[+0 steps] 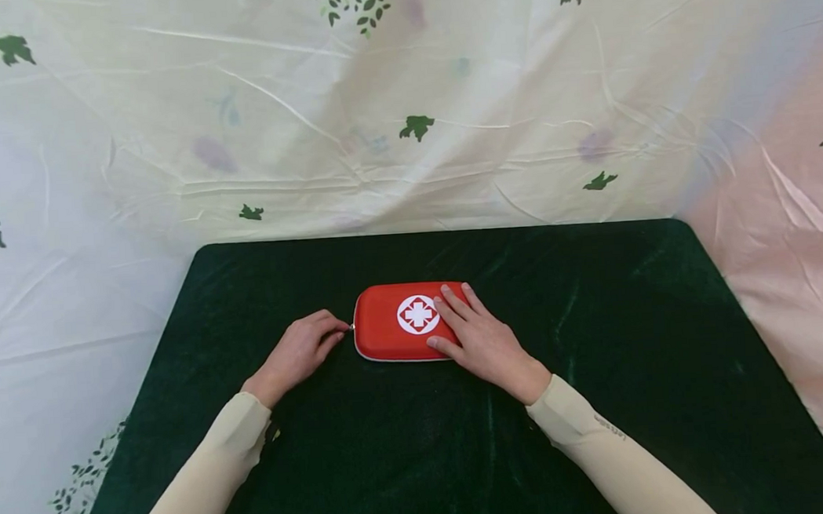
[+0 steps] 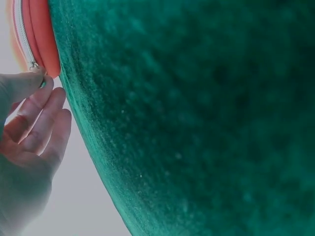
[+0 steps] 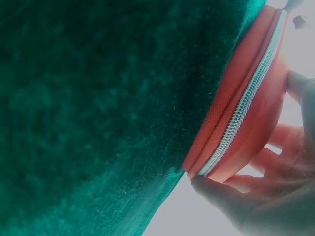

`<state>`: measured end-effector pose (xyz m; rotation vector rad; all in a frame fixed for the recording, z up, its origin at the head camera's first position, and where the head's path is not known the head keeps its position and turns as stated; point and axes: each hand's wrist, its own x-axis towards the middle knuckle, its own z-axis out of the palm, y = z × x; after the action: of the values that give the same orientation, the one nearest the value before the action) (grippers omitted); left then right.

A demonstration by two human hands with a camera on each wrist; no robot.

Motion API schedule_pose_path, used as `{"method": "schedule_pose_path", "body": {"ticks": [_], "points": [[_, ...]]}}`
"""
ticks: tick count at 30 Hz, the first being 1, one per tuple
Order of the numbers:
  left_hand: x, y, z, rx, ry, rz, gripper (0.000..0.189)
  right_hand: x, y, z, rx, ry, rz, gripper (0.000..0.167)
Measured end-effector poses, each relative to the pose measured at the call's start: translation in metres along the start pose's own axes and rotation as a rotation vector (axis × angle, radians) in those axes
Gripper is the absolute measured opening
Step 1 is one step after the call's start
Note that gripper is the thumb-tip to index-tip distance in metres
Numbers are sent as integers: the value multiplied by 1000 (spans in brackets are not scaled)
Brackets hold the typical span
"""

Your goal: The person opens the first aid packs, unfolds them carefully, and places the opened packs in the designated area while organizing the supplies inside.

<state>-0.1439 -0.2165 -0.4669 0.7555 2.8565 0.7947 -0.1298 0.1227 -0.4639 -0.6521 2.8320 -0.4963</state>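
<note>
A red zippered first-aid case (image 1: 380, 326) lies flat on the dark green cloth, with a white cross in a circle on its lid. At its left end my left hand (image 1: 293, 357) pinches the zipper pull (image 2: 34, 66) between thumb and forefinger; the fingertips hide most of the pull. My right hand (image 1: 488, 345) rests on the lid's right part, fingers spread and nearly straight, partly covering the edge of the white emblem. In the right wrist view the silvery zipper (image 3: 241, 108) runs along the case's side with its teeth together.
The green-covered table (image 1: 424, 461) extends on all sides of the case, with rounded far corners. Behind it hangs a pale curtain (image 1: 499, 71) with green leaf and bird prints, and more cloth hangs at the left and right.
</note>
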Motion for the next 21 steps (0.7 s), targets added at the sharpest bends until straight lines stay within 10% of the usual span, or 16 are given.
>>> {"method": "schedule_pose_path", "body": {"ticks": [21], "points": [[-9, 5, 1, -4, 4, 18, 22, 2, 0, 0, -4, -9, 9, 81]]}}
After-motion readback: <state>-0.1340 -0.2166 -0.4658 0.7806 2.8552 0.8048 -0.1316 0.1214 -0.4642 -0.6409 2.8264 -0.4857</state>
